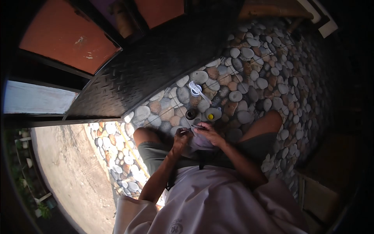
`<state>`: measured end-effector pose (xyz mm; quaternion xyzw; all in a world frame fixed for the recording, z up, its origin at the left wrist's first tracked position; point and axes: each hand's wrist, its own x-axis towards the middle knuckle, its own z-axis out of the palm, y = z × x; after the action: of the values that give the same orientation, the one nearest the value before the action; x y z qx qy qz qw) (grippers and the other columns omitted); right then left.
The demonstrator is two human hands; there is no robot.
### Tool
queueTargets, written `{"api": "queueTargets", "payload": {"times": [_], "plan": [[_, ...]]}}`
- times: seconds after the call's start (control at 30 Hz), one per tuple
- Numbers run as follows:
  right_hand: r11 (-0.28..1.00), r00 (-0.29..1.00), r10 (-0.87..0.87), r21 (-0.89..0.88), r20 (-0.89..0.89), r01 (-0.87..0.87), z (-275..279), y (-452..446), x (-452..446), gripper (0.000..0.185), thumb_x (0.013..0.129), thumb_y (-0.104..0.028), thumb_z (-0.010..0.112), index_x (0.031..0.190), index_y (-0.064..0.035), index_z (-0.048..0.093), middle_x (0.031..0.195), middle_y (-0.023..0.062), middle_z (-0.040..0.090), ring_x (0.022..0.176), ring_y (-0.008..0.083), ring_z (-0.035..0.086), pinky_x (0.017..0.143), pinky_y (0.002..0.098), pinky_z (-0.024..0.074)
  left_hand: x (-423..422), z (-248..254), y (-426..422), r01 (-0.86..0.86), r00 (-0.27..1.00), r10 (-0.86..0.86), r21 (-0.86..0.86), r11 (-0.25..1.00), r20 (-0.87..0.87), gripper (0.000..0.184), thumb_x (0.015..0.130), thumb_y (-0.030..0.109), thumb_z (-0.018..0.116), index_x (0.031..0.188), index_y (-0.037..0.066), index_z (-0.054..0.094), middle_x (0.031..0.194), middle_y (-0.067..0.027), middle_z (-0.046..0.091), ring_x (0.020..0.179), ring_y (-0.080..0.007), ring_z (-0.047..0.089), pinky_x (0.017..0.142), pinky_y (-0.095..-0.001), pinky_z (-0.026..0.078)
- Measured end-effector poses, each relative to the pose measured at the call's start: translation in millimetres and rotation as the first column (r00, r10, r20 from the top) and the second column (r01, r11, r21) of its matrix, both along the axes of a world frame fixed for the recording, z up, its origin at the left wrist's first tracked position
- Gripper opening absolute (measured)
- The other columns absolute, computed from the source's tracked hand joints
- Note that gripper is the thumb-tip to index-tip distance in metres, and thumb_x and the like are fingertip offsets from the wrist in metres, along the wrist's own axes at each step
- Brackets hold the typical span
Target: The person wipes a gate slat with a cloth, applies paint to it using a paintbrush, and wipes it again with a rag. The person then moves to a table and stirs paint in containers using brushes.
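My left hand is closed, its fingertips pinching a small thin white piece. Close beside it, my right hand is closed too, with a thin pale piece at its fingertips. What either piece is, I cannot tell at this size. Under the hands, between my legs, lies a pale purplish cloth or bag. Just beyond my fingers stand a dark round jar and a clear container with a round yellow thing in it. Farther off, a white cup has a pale long-handled utensil lying across it.
I sit on a floor with a pebble pattern. A black diamond-tread metal panel borders it on the left, below orange panels. Sunlit concrete lies lower left. Wooden furniture stands at the upper right.
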<state>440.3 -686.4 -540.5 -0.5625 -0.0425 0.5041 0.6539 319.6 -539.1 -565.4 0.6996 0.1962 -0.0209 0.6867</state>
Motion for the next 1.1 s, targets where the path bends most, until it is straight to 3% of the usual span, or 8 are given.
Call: {"api": "queueTargets", "payload": {"times": [0.07,0.1,0.13,0.17,0.27,0.57,0.9,1.1], "plan": [[0.997,0.997,-0.051,-0.053,0.066,0.055,-11,5,0,0.025,0.084,-0.019,0.067,0.103,-0.0041,0.060,0.092,-0.0007,0.061,0.086,0.0059,0.055,0.077,0.0213,0.0441,8,-9,21,0.165,0.839,-0.387,0.499,0.851,0.382,0.044,0.078,0.015,0.063,0.117,0.004,0.046,0.108,-0.0173,0.055,0.092,-0.0228,0.058,0.075,-0.0312,0.049],[0.989,0.986,-0.096,-0.103,0.138,0.110,-16,5,0,0.024,0.085,-0.020,0.066,0.102,-0.0042,0.062,0.090,-0.0008,0.061,0.084,0.0059,0.056,0.075,0.0218,0.0449,16,-25,18,-0.013,0.993,-0.004,0.149,0.989,0.118,0.050,0.077,0.015,0.064,0.121,0.005,0.043,0.111,-0.0181,0.054,0.097,-0.0253,0.056,0.076,-0.0318,0.050],[0.988,0.986,-0.098,-0.107,0.135,0.112,-17,3,1,0.024,0.085,-0.020,0.066,0.102,-0.0042,0.062,0.090,-0.0008,0.061,0.084,0.0059,0.056,0.075,0.0218,0.0449,26,-30,16,-0.320,0.920,0.276,-0.127,0.939,-0.277,0.056,0.076,0.014,0.065,0.125,0.006,0.039,0.115,-0.0189,0.052,0.103,-0.0277,0.055,0.077,-0.0324,0.050],[0.972,0.975,-0.103,-0.187,0.195,0.140,-19,2,3,0.023,0.085,-0.019,0.065,0.101,-0.0037,0.063,0.087,-0.0003,0.061,0.081,0.0066,0.056,0.072,0.0229,0.0455,34,-35,17,-0.135,0.936,0.210,0.263,0.955,-0.281,0.075,0.072,0.021,0.073,0.133,0.009,0.031,0.118,-0.0220,0.050,0.110,-0.0343,0.052,0.081,-0.0375,0.050],[0.925,0.927,-0.048,-0.334,0.371,0.182,-12,-1,9,0.024,0.083,-0.018,0.065,0.101,-0.0026,0.064,0.083,0.0017,0.061,0.076,0.0083,0.055,0.068,0.0250,0.0459,55,-19,15,0.010,0.957,0.156,0.562,0.827,-0.246,0.082,0.063,0.034,0.080,0.130,0.009,0.039,0.122,-0.0226,0.049,0.109,-0.0395,0.052,0.090,-0.0437,0.044],[0.896,0.785,-0.051,-0.318,0.617,0.309,16,4,8,0.028,0.083,-0.017,0.062,0.107,-0.0028,0.063,0.090,0.0131,0.067,0.078,0.0215,0.064,0.073,0.0309,0.0491,75,-40,17,-0.041,0.999,0.038,0.607,0.793,0.017,0.059,0.068,0.025,0.074,0.118,0.007,0.049,0.111,-0.0158,0.057,0.102,-0.0347,0.055,0.084,-0.0417,0.045],[0.973,0.148,0.084,-0.113,0.985,0.199,63,42,29,0.017,0.078,-0.007,0.062,0.094,-0.0019,0.063,0.078,0.0115,0.059,0.075,0.0299,0.058,0.066,0.0406,0.0444,65,24,33,0.008,0.999,0.013,0.591,0.807,-0.031,0.049,0.061,0.011,0.074,0.105,0.009,0.052,0.102,-0.0153,0.058,0.096,-0.0351,0.055,0.083,-0.0419,0.044],[0.980,0.041,0.126,-0.131,0.991,0.151,68,52,24,0.017,0.079,-0.008,0.060,0.095,-0.0029,0.063,0.078,0.0099,0.056,0.076,0.0282,0.056,0.066,0.0398,0.0427,56,35,52,0.055,0.998,-0.031,0.725,0.687,-0.047,0.045,0.059,0.012,0.074,0.100,0.009,0.056,0.097,-0.0138,0.059,0.097,-0.0318,0.055,0.082,-0.0404,0.045]]}}
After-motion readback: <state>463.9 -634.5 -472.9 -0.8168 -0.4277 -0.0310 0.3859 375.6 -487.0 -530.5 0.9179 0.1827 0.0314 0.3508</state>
